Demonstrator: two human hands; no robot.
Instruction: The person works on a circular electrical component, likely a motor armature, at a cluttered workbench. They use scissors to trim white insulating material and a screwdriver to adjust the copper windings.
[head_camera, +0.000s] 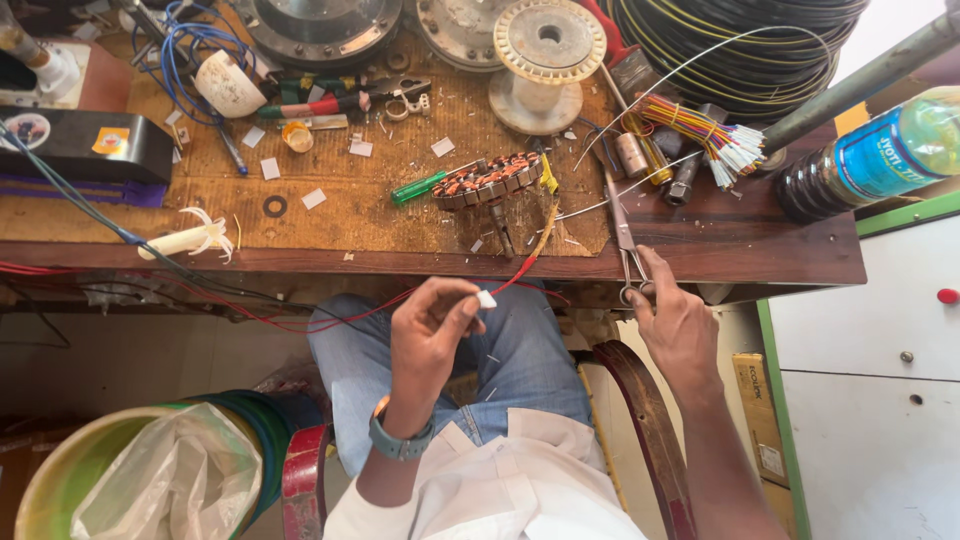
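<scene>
L hand (430, 325) is over the lap, just below the bench edge (400, 262). Thumb & fingers are pinched together on a small white sleeve (487, 299) at the end of a red wire (522, 270). The wire runs up toward the wound stator (490, 180) lying on the bench.

R hand (675, 325) is at the bench edge, fingers closed through the handles of the scissors (625, 240); blades lie on the wood, pointing away. Can't tell if the blades are parted.

Handling, as I judge it: wire is thin, light & floppy, so hold it close to the sleeve or the tip wanders. Sleeve is tiny & prob. slick, easy to drop, so a fingertip pinch suits it. The stator's copper windings look delicate, so avoid tugging the wire hard. Scissors are stiff & sharp, best taken by the loops.

Nearby: green screwdriver (418, 187) just beside the stator, bundle of coloured wires (700, 130), white spool (545, 60), bottle (870, 160) at R.
</scene>
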